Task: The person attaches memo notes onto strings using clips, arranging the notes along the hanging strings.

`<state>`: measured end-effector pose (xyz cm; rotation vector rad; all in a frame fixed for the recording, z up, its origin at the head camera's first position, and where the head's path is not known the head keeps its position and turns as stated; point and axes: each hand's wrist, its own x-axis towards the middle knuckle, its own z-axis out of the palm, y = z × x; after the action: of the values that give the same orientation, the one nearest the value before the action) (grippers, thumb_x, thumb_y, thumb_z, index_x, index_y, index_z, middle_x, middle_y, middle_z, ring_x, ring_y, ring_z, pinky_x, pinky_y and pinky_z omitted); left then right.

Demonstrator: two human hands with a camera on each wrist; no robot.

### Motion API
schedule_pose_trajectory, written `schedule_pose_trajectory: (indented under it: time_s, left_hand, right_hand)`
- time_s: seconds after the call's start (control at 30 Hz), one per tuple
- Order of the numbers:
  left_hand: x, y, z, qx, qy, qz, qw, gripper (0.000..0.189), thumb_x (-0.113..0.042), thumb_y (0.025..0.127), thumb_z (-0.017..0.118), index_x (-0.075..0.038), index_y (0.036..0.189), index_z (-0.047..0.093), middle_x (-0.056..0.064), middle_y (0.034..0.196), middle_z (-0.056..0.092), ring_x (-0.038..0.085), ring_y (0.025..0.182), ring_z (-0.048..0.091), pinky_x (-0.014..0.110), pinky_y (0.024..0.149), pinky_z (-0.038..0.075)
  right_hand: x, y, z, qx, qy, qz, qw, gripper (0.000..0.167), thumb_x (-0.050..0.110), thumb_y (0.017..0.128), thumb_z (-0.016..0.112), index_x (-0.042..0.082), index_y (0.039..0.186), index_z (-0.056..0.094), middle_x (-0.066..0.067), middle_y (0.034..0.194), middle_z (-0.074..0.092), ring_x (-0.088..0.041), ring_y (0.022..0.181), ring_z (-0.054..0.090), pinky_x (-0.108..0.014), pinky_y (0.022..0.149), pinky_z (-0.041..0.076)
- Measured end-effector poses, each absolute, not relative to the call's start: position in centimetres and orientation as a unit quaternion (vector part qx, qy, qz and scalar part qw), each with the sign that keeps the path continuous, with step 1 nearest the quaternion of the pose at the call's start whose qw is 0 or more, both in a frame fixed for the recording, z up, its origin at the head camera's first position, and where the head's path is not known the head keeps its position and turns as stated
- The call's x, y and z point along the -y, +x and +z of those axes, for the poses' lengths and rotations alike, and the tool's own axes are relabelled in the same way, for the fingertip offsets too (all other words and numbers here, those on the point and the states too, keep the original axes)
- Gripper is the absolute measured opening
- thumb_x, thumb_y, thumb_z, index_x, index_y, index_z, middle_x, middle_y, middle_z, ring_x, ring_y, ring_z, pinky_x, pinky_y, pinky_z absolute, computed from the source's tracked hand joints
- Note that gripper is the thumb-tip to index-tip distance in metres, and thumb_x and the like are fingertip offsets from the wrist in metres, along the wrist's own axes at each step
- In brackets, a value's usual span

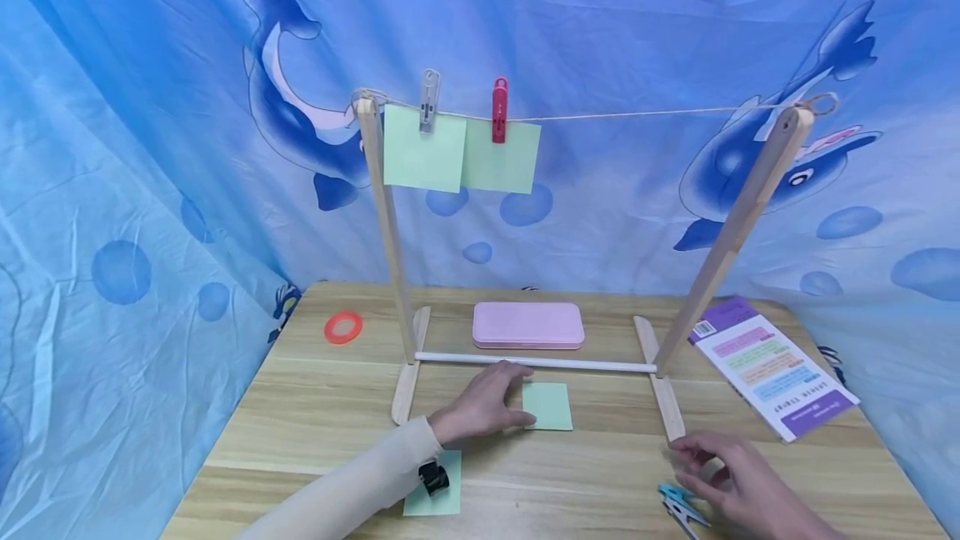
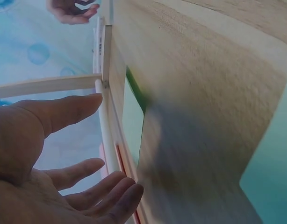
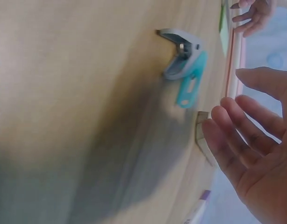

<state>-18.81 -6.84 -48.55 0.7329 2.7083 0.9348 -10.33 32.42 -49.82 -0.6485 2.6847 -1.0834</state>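
My left hand (image 1: 487,407) hovers beside a green sticky note (image 1: 549,407) at the middle of the table, thumb and fingers spread on its left side. In the left wrist view that note (image 2: 132,123) lies apart from the fingers (image 2: 115,191). My right hand (image 1: 731,473) is held above the table at the right, fingers loosely bent with nothing in them. Close to it lies a teal and grey clothespin (image 1: 681,507), which the right wrist view shows as a clothespin (image 3: 188,65) on its side. Another green note (image 1: 433,494) is partly hidden beneath my left forearm.
A wooden frame (image 1: 390,232) carries a string (image 1: 630,115). Two green notes (image 1: 423,157) hang from it by a clear clothespin (image 1: 429,102) and a red clothespin (image 1: 499,111). Behind the crossbar sits a pink case (image 1: 528,325); a red ring (image 1: 343,327) and a purple-white packet (image 1: 776,365) flank the frame.
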Motion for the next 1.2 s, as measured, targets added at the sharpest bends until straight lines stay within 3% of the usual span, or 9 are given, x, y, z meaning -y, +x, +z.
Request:
schedule_pose_trajectory:
  time_s: [0.17, 0.37, 0.6, 0.9, 1.2]
  left_hand:
    - [6.2, -19.2, -48.9, -0.914, 0.248, 0.303, 0.106, 0.068, -0.034, 0.087, 0.085, -0.006, 0.143, 0.059, 0.011, 0.145, 0.062, 0.029, 0.136, 0.057, 0.045, 0.119, 0.047]
    - [5.7, -19.7, -49.1, -0.918, 0.241, 0.295, 0.113, 0.066, -0.035, 0.086, 0.086, -0.006, 0.141, 0.061, 0.009, 0.132, 0.065, 0.021, 0.118, 0.058, 0.035, 0.104, 0.051]
    - [4.9, -19.9, -49.5, -0.925, 0.248, 0.271, 0.102, 0.071, -0.03, 0.077, 0.093, -0.006, 0.137, 0.064, 0.008, 0.122, 0.063, 0.015, 0.103, 0.051, 0.023, 0.087, 0.047]
    - [4.5, -20.1, -49.9, -0.929, 0.245, 0.259, 0.098, 0.071, -0.026, 0.069, 0.098, -0.007, 0.13, 0.068, 0.006, 0.118, 0.061, 0.014, 0.101, 0.047, 0.021, 0.085, 0.045]
    - [4.5, -20.3, -49.9, -0.922, 0.235, 0.29, 0.106, 0.063, -0.023, 0.068, 0.099, -0.009, 0.122, 0.07, 0.003, 0.111, 0.063, 0.01, 0.095, 0.045, 0.019, 0.082, 0.041]
  right_hand:
    - [-33.3, -9.8, -50.7, -0.89, -0.219, -0.381, 0.121, 0.03, 0.021, 0.099, 0.072, 0.005, 0.123, 0.068, -0.001, 0.107, 0.073, 0.008, 0.087, 0.06, -0.02, 0.065, 0.059]
    - [-34.0, -9.7, -51.5, -0.882, -0.21, -0.391, 0.156, 0.027, 0.019, 0.098, 0.073, 0.004, 0.12, 0.068, 0.006, 0.101, 0.069, 0.007, 0.082, 0.056, -0.019, 0.063, 0.055]
    - [-34.3, -9.8, -52.1, -0.881, -0.237, -0.388, 0.128, 0.021, 0.015, 0.098, 0.072, 0.006, 0.117, 0.07, 0.012, 0.095, 0.066, 0.008, 0.08, 0.054, -0.018, 0.059, 0.052]
    - [-34.4, -10.1, -52.5, -0.874, -0.266, -0.39, 0.114, 0.013, 0.013, 0.098, 0.071, 0.009, 0.111, 0.072, 0.018, 0.092, 0.063, 0.009, 0.078, 0.053, -0.018, 0.057, 0.051]
    - [-34.4, -10.3, -52.6, -0.887, -0.254, -0.372, 0.099, 0.009, 0.013, 0.097, 0.073, 0.015, 0.105, 0.074, 0.018, 0.089, 0.065, 0.009, 0.077, 0.054, -0.018, 0.058, 0.05]
